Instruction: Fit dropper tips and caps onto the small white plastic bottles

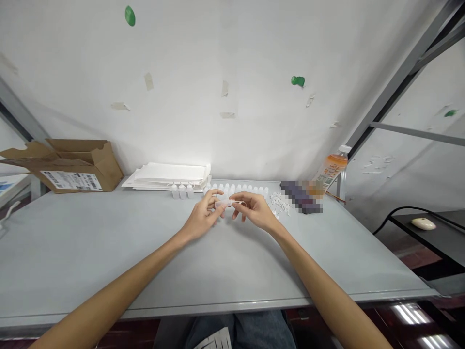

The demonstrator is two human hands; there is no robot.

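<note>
Above the middle of the grey table, my left hand (pixel 204 213) is closed on a small translucent white bottle (pixel 221 204), which lies on its side with its top end to the right. My right hand (pixel 253 209) pinches a small white piece (pixel 234 202) at that end; a thin white strap or loop shows by its fingers. Behind my hands runs a row of several small white bottles (pixel 250 189). Three more bottles with thin tips (pixel 182 191) stand upright to the left. A pile of small white parts (pixel 280 203) lies to the right.
An open cardboard box (pixel 82 169) stands at the back left, beside stacked white sheets (pixel 169 175). At the back right are a blurred dark object (pixel 302 198) and an orange drink bottle (pixel 332 169). A white mouse (pixel 423 223) lies on a black shelf.
</note>
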